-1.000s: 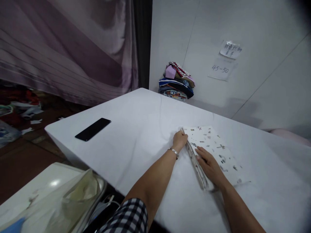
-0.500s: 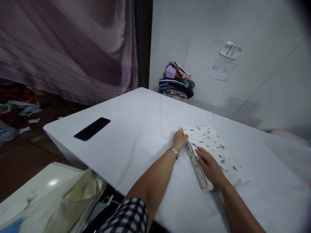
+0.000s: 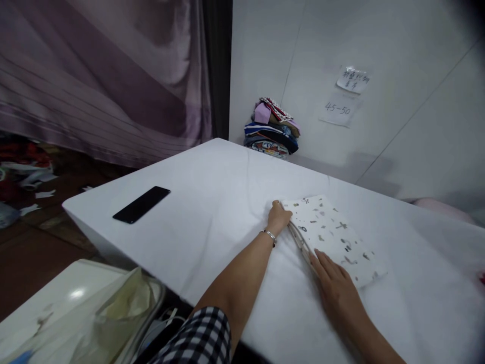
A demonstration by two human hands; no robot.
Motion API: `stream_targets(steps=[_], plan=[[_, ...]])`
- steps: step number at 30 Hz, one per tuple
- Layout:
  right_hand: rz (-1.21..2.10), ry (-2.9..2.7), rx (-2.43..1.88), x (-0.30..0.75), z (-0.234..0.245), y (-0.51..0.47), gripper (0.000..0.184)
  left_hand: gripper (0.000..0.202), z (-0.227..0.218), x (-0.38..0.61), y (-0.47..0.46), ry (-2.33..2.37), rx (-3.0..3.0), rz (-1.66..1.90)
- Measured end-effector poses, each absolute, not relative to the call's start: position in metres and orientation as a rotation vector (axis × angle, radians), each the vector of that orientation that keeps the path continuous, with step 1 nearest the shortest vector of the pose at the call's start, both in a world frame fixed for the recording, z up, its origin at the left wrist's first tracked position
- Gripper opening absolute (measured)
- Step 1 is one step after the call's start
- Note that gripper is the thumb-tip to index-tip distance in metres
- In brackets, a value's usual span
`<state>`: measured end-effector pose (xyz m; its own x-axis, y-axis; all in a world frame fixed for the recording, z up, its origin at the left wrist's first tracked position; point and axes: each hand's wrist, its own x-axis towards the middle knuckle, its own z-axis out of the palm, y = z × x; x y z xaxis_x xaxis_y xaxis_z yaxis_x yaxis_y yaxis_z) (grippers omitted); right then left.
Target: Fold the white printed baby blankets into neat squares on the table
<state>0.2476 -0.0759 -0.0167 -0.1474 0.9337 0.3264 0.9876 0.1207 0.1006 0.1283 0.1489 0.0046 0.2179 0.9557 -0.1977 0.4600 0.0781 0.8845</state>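
A folded white cloth printed with small grey and brown motifs lies on the white-covered table. My left hand, with a bracelet at the wrist, is closed on the cloth's far left corner, thumb on top. My right hand rests at the near left end of the cloth. Its fingers are stretched out and touch the folded edge; the thumb is hidden. Several layers show along the edge between both hands.
A black phone lies at the table's left. A stack of folded clothes stands beyond the far edge by the wall. Lower left is a white surface with a pale bag. A purple curtain hangs behind.
My right hand has slid toward me along the cloth's folded edge to its near corner. My left hand has stayed on the far corner. The view has shifted slightly.
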Motion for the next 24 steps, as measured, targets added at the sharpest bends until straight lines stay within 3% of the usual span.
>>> stream_targets(steps=[2,5,9,12,18,21,24], plan=[[-0.484,-2.243,-1.914,0.279,-0.013,-0.085,0.071,0.068,0.011,0.126,0.144,1.381,1.593,0.584],[-0.594,-2.197,-1.989,0.33,-0.012,-0.099,0.072,0.047,0.018,0.125,0.136,1.338,1.737,0.401],[-0.638,-2.1,-2.053,0.365,-0.02,-0.108,0.057,0.029,0.022,0.124,0.127,1.304,1.885,0.258],[-0.544,-2.051,-2.137,0.361,-0.022,-0.106,0.048,0.029,0.022,0.122,0.125,1.307,1.907,0.243],[-0.255,-1.928,-2.141,0.327,-0.006,-0.076,0.046,0.036,0.019,0.121,0.124,1.308,1.93,0.347],[-0.267,-1.923,-2.113,0.309,-0.003,-0.053,0.047,0.042,0.019,0.122,0.122,1.313,1.911,0.426],[-0.366,-1.978,-2.089,0.294,-0.007,-0.035,0.046,0.034,0.02,0.122,0.122,1.352,1.932,0.435]])
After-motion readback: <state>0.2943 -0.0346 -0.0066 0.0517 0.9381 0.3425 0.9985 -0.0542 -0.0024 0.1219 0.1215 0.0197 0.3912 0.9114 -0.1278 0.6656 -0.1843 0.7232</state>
